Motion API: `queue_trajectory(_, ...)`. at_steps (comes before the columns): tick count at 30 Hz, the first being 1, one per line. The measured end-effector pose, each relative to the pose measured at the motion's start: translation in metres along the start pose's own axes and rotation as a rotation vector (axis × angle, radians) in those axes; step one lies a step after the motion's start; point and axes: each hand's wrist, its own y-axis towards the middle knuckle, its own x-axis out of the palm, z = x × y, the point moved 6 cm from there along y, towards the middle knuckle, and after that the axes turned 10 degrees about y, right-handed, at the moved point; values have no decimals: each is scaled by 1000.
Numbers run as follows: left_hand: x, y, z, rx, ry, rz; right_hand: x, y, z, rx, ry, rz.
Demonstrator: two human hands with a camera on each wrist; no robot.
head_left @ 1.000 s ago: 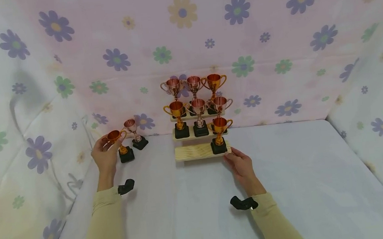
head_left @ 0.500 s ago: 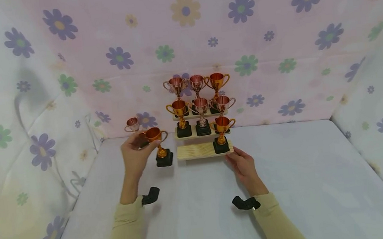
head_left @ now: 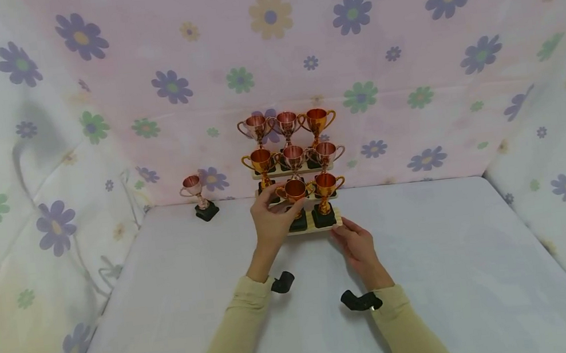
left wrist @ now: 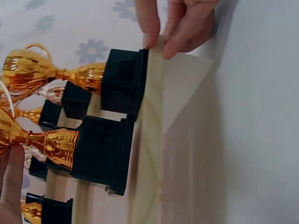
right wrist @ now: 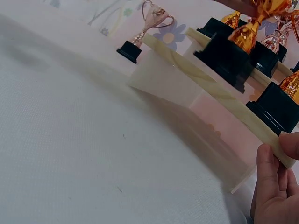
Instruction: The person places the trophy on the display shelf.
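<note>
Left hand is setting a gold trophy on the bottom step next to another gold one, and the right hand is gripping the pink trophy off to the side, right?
Not quite. The right hand steadies the stand at its front right corner, as the head view shows. The pink trophy stands alone on the table, untouched. The left hand does hold a gold trophy at the bottom step beside another gold one.

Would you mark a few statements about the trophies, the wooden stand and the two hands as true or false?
1. The left hand holds a gold trophy at the stand's lowest step. True.
2. The right hand is lifting a trophy. False: it touches the step's right end.
3. One pink trophy stands alone on the table, left of the stand. True.
4. The top step is empty. False: three trophies stand there.
</note>
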Motion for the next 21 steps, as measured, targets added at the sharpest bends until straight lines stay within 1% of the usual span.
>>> queue_trajectory(2,3,0,-1,-16,-11,10,1,0,0,5,-4,5)
queue_trajectory(6,2,-3,7,-39,-49,18,2,0,1,6,-8,0)
queue_trajectory(8,0,-4,10,-44,-48,15,2,1,2,8,-8,-4)
queue_trajectory(9,-1,-6,8,-49,-47,11,2,2,2,10,-11,-8)
queue_trajectory(11,-3,-9,-4,-60,-51,-9,1,2,3,13,-8,-6)
queue_trajectory(13,-10,-12,-17,-80,-58,-39,0,3,3,10,-7,-5)
queue_trajectory(15,-23,-14,-32,-109,-80,-69,-1,4,3,10,-3,-3)
queue_trajectory(17,-45,-13,-43,-130,-86,-66,-2,4,2,10,4,-2)
queue_trajectory(18,-58,-12,-48,-144,-88,-45,-2,3,2,12,7,-4)
queue_trajectory(19,-73,-10,-54,-153,-81,-7,-2,3,2,17,9,-8)
queue_trajectory(21,-107,-5,-66,-163,-40,114,0,2,2,25,17,-14)
